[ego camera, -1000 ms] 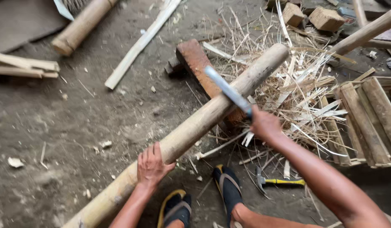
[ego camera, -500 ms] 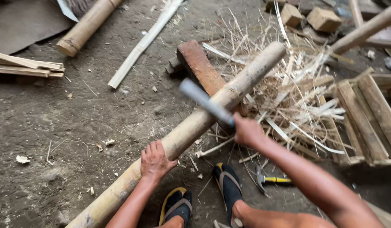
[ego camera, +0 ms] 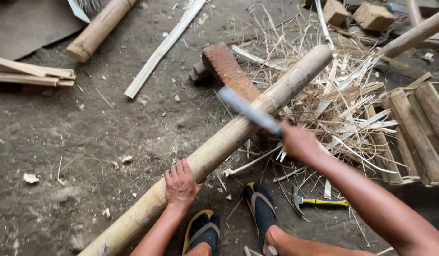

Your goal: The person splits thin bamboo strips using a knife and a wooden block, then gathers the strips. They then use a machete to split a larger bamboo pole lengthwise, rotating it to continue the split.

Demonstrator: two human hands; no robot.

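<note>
A long bamboo pole (ego camera: 214, 151) runs slantwise across the dirt floor (ego camera: 86, 137), its far end propped up on a rust-brown block (ego camera: 229, 71), its near end down at the bottom edge of view. Behind the raised end sprawls a heap of pale shavings (ego camera: 338, 95), with cut bamboo slats (ego camera: 418, 132) stacked at the right. A shorter bamboo piece (ego camera: 98, 31) lies at the top left, a thin split strip (ego camera: 162, 47) beside it, and flat wood pieces (ego camera: 29, 73) at the left edge.

The right hand (ego camera: 297, 142) is closed tight round the handle of a blade (ego camera: 248, 110), which is blurred; the steel lies across the pole just past the block, and I can't say for sure whether the edge is touching the bamboo. The left hand (ego camera: 180, 182) rests on the pole lower down, palm on top, fingers curled over its far side, pressing it.

Two sandals (ego camera: 233, 220) sit on the floor just beside the pole near the left hand. A small hammer (ego camera: 319, 203) with a yellow grip lies on the ground under the right forearm, near the shavings.
</note>
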